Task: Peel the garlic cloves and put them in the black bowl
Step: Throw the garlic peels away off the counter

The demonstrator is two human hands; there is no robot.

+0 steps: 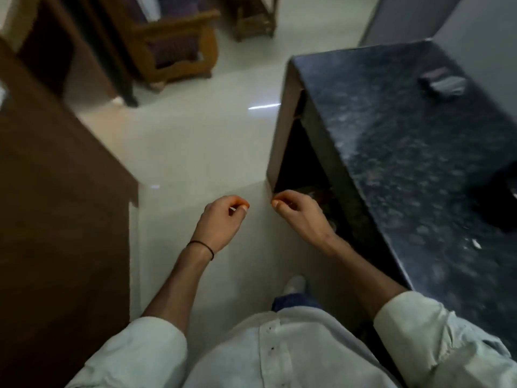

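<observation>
Left hand: our left hand (221, 219) hangs over the floor (181, 141) at 12 o'clock, fingers curled and thumb meeting forefinger. A pale sliver shows at the thumb, but we cannot tell whether it is being pinched.
Right hand: our right hand (300, 212) is just beside it at 1 o'clock, curled the same way. We cannot tell if it holds anything.
Garlic: no clove is plainly in view. A pale fleck (475, 243) on the dark surface (391, 135) at 3 o'clock could be peel.
Black bowl: a dark shape (503, 200) at the right edge may be it; we cannot tell.
Step in hand: we judge we are away from the work. We should turn towards 3 o'clock and square up to the surface before peeling.
Doing it well: peel over the surface, not the floor, so skins stay together.
Around us: a blurred grey object (443, 84) at 2 o'clock, a wooden chair (173, 43) at 11, and brown furniture (56, 191) at 9.
In the way: the surface's corner, close by our right hand.
</observation>
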